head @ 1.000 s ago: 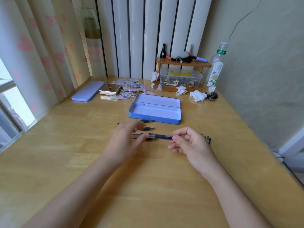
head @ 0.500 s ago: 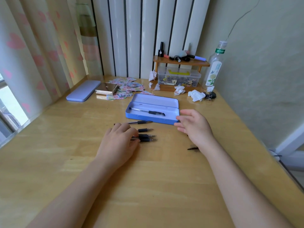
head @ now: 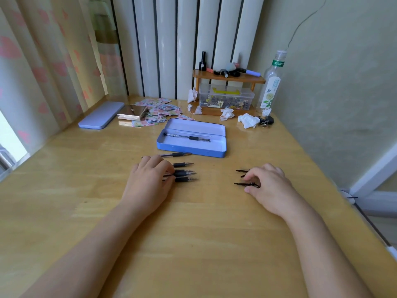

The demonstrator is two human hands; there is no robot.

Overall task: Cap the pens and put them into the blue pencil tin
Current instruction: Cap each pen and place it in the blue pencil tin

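Observation:
The open blue pencil tin (head: 193,150) sits mid-table with one capped pen (head: 187,137) lying inside. In front of it an uncapped pen (head: 176,155) lies alone on the wood. Nearer me, three more uncapped pens (head: 185,172) lie side by side, tips pointing right. My left hand (head: 148,179) covers their rear ends, fingertips pinching one of them. To the right lie black pen caps (head: 241,170). My right hand (head: 269,184) is over them, thumb and forefinger closed around one cap (head: 240,184).
The tin's lavender lid (head: 101,118) lies at the far left near a stack of cards (head: 132,114) and stickers. A wooden shelf (head: 228,78), clear box (head: 225,98), bottle (head: 271,87) and crumpled tissues (head: 248,121) line the back. The table edge runs along the right.
One second ago both hands held a pen and the tin was empty. That pen now lies in the tin, and my right hand has come back from the tin to the caps.

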